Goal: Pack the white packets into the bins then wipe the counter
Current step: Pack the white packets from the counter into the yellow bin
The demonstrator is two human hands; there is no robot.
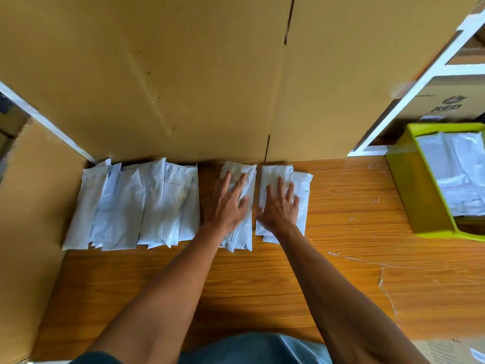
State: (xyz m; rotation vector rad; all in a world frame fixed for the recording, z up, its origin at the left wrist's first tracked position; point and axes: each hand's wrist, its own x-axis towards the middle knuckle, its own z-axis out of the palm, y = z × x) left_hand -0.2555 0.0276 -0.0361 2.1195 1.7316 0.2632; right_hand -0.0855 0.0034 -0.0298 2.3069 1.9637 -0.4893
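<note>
Here, going left to right, a cardboard flap (29, 206) stands at nine o'clock along the edge of the desk (262, 279), and a tall cardboard box wall (162, 82) rises at twelve o'clock behind everything.

Against the foot of that wall lies a row of white packets (136, 206), overlapping one another like shingles, each with its long axis running from twelve to six o'clock. They lie flat on the wood grain of the desk.

Just right of the row, apart from it, sits a small stack of packets (242, 232), also lengthwise from twelve to six. The left hand (229, 203) rests flat on it, fingers straight and spread, pointing toward twelve, holding nothing in a grip.

Just beside that lies a second stack of packets (301, 195), same orientation, its lower packet peeking out to the right. The right hand (279, 208) presses on it with fingers straight and spread, likewise not closed round anything.

At three o'clock, well apart from the stacks, a lime-green bin (420, 195) sits on the desk, tilted in this wide view, holding several white packets in a layered pile (456, 177). Behind it at one to two o'clock stands a white shelf frame (409, 95) with a printed carton (446, 101).
</note>
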